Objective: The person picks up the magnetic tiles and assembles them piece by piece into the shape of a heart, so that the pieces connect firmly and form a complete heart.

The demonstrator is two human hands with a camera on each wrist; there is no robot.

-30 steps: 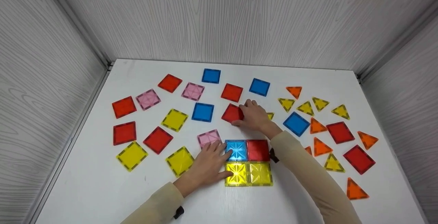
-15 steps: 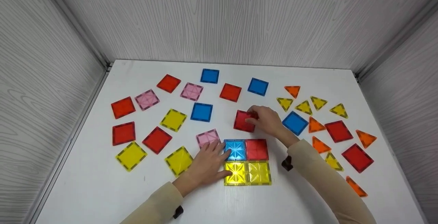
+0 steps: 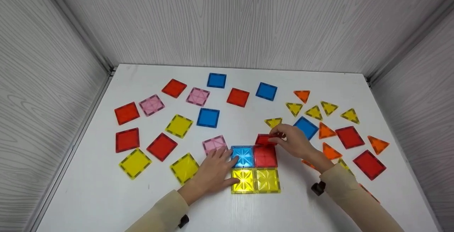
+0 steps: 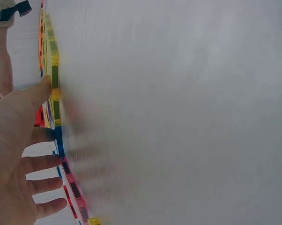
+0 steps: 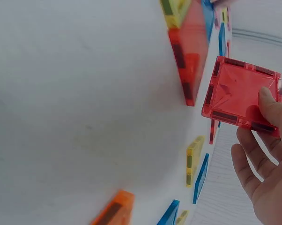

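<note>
My right hand (image 3: 292,141) pinches a red square magnetic tile (image 5: 241,91) between thumb and fingers. In the head view that tile stands tilted up at the far edge of a flat red tile (image 3: 265,156). This flat tile joins a blue tile (image 3: 242,156) and two yellow tiles (image 3: 267,180) in a two-by-two block. My left hand (image 3: 212,171) lies with spread, straight fingers at the block's left side, its thumb on the near-left yellow tile and its index finger on the blue one. Its other fingertips overlap a pink tile (image 3: 214,144).
Red, pink, yellow and blue squares, such as a yellow square (image 3: 179,126), lie scattered left and behind. Small yellow triangles (image 3: 273,122), orange triangles (image 3: 326,131) and more squares lie to the right. Grey wood-grain panels (image 3: 241,22) enclose the white table (image 3: 106,203).
My right hand has picked up the red square tile from behind the block, brought it nearer and to the right, and tilted it up at the block's far edge. My left hand stays put.
</note>
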